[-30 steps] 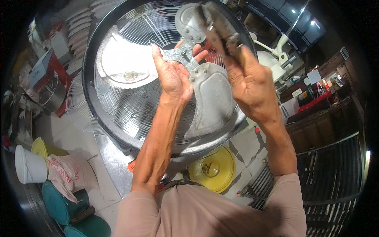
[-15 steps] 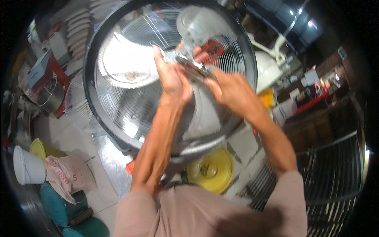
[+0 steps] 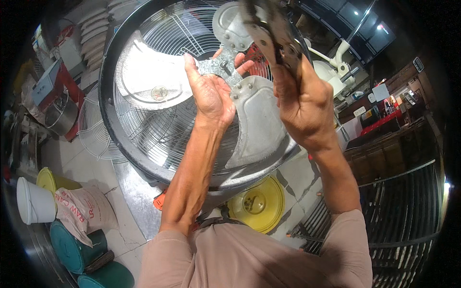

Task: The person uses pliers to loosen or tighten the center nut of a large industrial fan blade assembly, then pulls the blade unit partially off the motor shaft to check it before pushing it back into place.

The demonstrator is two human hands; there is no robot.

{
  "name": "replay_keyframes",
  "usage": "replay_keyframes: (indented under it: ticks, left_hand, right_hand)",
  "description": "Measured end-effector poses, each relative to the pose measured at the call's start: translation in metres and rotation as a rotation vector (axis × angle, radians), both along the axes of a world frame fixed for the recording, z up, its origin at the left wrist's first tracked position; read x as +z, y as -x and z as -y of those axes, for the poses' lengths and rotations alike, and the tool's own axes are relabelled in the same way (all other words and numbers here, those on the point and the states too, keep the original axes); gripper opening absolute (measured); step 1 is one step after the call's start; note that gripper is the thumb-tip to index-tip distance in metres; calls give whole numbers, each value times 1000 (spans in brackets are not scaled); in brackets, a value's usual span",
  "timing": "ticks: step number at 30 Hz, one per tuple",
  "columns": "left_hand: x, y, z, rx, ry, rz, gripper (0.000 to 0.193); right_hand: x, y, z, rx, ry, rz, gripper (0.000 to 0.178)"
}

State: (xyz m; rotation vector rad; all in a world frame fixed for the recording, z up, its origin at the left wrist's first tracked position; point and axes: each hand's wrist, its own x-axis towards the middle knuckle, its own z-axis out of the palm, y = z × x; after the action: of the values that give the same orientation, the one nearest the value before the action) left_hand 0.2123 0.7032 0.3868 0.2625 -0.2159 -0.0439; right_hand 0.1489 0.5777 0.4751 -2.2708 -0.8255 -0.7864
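Note:
A metal three-bladed fan blade (image 3: pixel 261 120) lies within the black round rim of a large fan housing (image 3: pixel 106 84), over its wire grille. My left hand (image 3: pixel 212 98) grips the blade at its hub, thumb at the left and fingertips showing past the right side. From the centre of the hub a short bolt or shaft (image 3: pixel 224 66) sticks up. My right hand (image 3: pixel 307 105) is closed around metal pliers (image 3: pixel 276 45), smeared by motion. They are raised above the right side of the housing, apart from the hub.
Below the housing, a yellow round lid or bucket (image 3: pixel 269 206) is on the tiled floor. Left are a white bucket (image 3: pixel 36 201), a sack (image 3: pixel 89 209), green tubs (image 3: pixel 77 247) and a loose wire grille (image 3: pixel 91 127). Dark slatted racks (image 3: pixel 398 206) stand at right.
My right hand has lifted the pliers off the hub, up and to the right. My left hand stays at the hub, and the blade looks almost unmoved.

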Motion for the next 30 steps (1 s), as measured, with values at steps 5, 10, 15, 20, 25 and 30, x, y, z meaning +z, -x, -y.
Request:
replay_keyframes:
  ticks: [5,10,15,20,25,30]
  left_hand:
    - [-7,-5,-3,18,-70,51,94]
    - [4,3,-1,17,-62,6,94]
    - [-12,-3,9,-44,-19,39,87]
    - [-3,9,0,-63,-23,63,76]
    - [-11,7,6,-55,15,38,71]
    - [-30,9,6,-33,-90,57,67]
  right_hand:
    - [-8,11,17,-204,352,-290,18]
    - [-7,-12,24,-103,107,41,16]
    - [15,23,17,-212,171,-217,14]
    - [12,31,26,-260,-25,-334,18]
    - [-21,39,44,-197,-131,-485,23]
    - [-49,45,60,-151,-330,-600,37]
